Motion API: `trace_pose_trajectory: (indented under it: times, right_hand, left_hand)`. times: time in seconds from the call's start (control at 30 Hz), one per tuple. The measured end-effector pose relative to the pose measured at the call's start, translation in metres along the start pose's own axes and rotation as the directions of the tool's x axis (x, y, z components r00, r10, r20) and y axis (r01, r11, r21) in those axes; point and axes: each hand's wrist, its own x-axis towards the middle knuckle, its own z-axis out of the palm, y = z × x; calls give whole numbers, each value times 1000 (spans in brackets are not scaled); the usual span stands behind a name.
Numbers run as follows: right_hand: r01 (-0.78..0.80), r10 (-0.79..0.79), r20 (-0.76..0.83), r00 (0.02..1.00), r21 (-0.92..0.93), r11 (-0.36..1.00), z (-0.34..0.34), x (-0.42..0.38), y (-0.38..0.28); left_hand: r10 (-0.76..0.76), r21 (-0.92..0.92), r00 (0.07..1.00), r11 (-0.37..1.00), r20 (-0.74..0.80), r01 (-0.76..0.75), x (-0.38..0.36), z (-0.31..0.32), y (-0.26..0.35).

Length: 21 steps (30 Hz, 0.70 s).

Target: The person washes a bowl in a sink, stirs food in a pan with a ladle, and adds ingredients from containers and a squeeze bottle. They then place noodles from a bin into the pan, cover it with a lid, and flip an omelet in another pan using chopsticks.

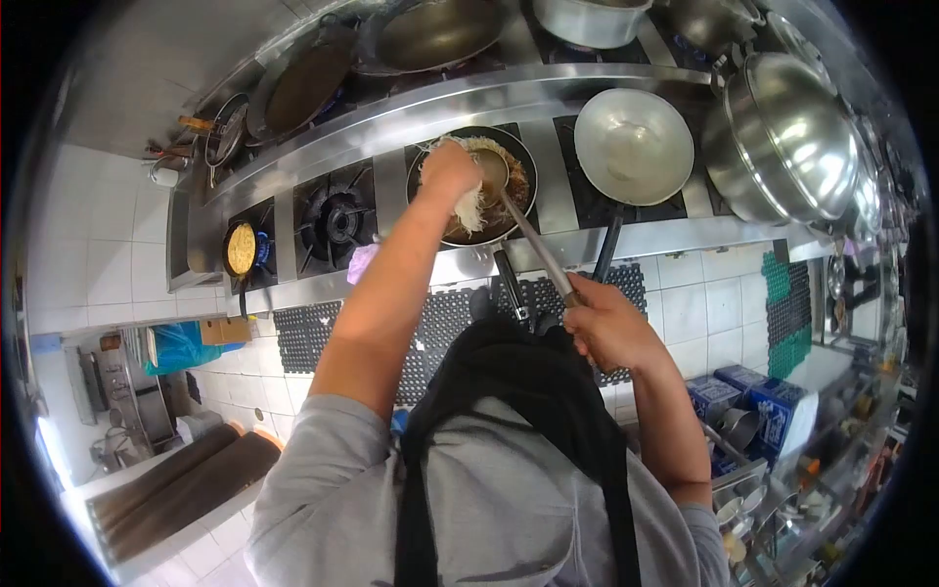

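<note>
My left hand (pixel 452 174) is closed around thin white noodles (pixel 469 212), right over a black frying pan (pixel 535 186) on the stove. Some strands hang from the fingers into the pan, where brown food or sauce shows. My right hand (pixel 608 323) grips the long handle of a ladle (pixel 533 235). The ladle's round bowl rests in or just over the pan, beside my left hand. The pan's black handle (pixel 511 279) points toward my body. My left fingertips are partly hidden by the hand itself.
A pale wok (pixel 634 147) sits on the burner to the right, near large steel bowls (pixel 782 137). At the left, a small pan (pixel 242 249) with yellow food stands over a blue flame. Large pans (pixel 440 34) line the back. A pink cloth (pixel 363 262) hangs at the front edge.
</note>
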Motion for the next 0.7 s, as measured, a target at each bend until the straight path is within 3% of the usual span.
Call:
trace_pose_trajectory:
  times: [0.03, 0.07, 0.13, 0.2, 0.23, 0.27, 0.37, 0.43, 0.5, 0.53, 0.6, 0.63, 0.67, 0.7]
  right_hand:
    - [3, -3, 0, 1000, -14, 1000, -3, -4, -4]
    - [66, -74, -53, 996, -146, 987, -4, -10, -11]
    - [163, -226, -121, 966, -390, 906, -10, -14, -14]
    - [184, -284, -136, 949, -492, 851, -21, -9, -11]
    - [201, -343, -149, 927, -575, 793, -24, -8, -13]
    - [135, -271, -137, 953, -606, 784, -28, -15, -37]
    - [109, -297, -155, 942, -697, 708, -32, -8, -41]
    - [95, -303, -150, 941, -743, 663, -33, -5, -44]
    - [176, -472, -93, 877, -850, 496, -39, -4, -33]
    - [185, -467, -79, 881, -851, 492, -42, -7, -27]
    - [281, -567, -47, 822, -833, 476, -47, -14, -14]
    - [286, -562, -40, 826, -829, 480, -46, -21, -15]
    - [253, -433, -56, 900, -742, 621, -45, -33, -20]
    - [197, -297, -51, 953, -642, 741, -44, -39, -22]
  left_hand:
    - [41, 59, 996, 998, -85, -36, -15, 5, 7]
    - [92, 112, 951, 992, -295, -61, -32, 18, 20]
    - [148, 155, 944, 982, -295, -106, -29, 42, 28]
    - [197, 193, 936, 970, -291, -144, -25, 61, 32]
    - [253, 239, 943, 950, -215, -200, -24, 67, 36]
    - [293, 267, 945, 931, -147, -247, -22, 74, 37]
    - [279, 306, 954, 923, -109, -235, -9, 100, 34]
    - [272, 252, 960, 935, -69, -247, -13, 99, 22]
    - [223, 90, 973, 972, -63, -217, -44, 78, 17]
    - [223, 13, 956, 974, -190, -225, -68, 61, 9]
    - [161, -54, 949, 982, -270, -182, -102, 45, -31]
    - [156, -96, 909, 973, -386, -208, -114, 55, -64]
    - [124, -222, 870, 941, -478, -256, -142, 53, -85]
    - [1, -372, 923, 915, -384, -155, -160, 62, -115]
